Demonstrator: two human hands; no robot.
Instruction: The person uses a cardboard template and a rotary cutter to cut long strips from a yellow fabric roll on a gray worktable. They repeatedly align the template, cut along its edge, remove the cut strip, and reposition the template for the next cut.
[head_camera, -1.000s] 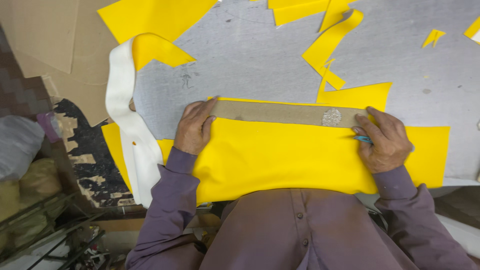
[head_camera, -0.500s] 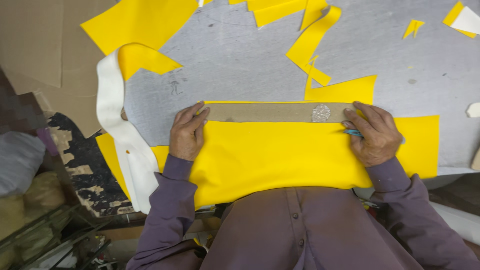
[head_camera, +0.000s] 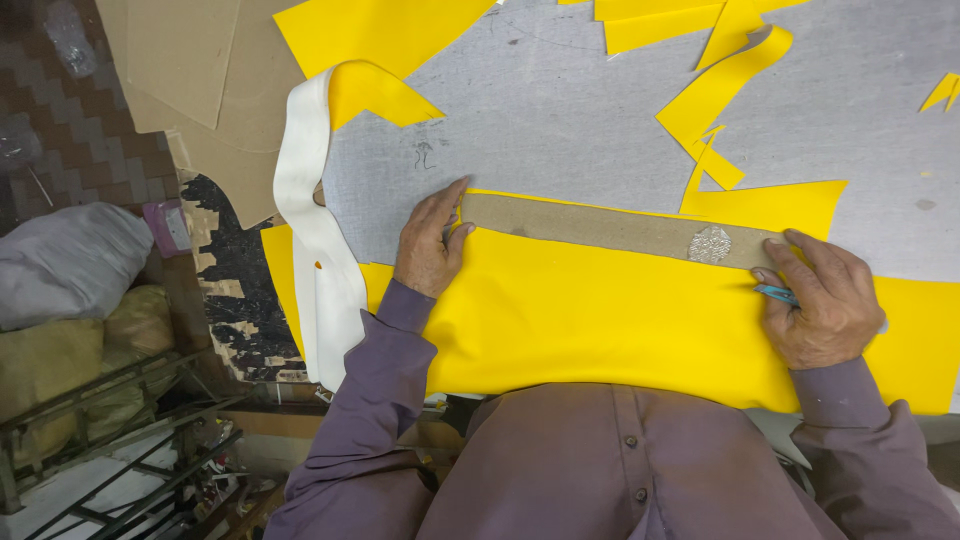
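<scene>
A large yellow cloth (head_camera: 620, 320) lies flat across the near edge of a grey table (head_camera: 560, 110). Along its far edge rests a long brown cardboard strip (head_camera: 600, 225) with a silvery patch near its right end. My left hand (head_camera: 430, 245) presses flat on the strip's left end, fingers spread. My right hand (head_camera: 825, 300) rests at the strip's right end, fingers curled around a small blue marking tool (head_camera: 775, 293) whose tip touches the cloth.
Yellow offcuts (head_camera: 720, 95) are scattered over the far side of the table. A white fabric band (head_camera: 315, 230) hangs over the left edge. Cardboard sheets (head_camera: 190, 70), stuffed sacks (head_camera: 70, 260) and a metal rack (head_camera: 110, 440) stand at the left.
The view shifted slightly. Both hands stay at the ends of the strip; the right hand has slid a little along the strip's end with the blue tool.
</scene>
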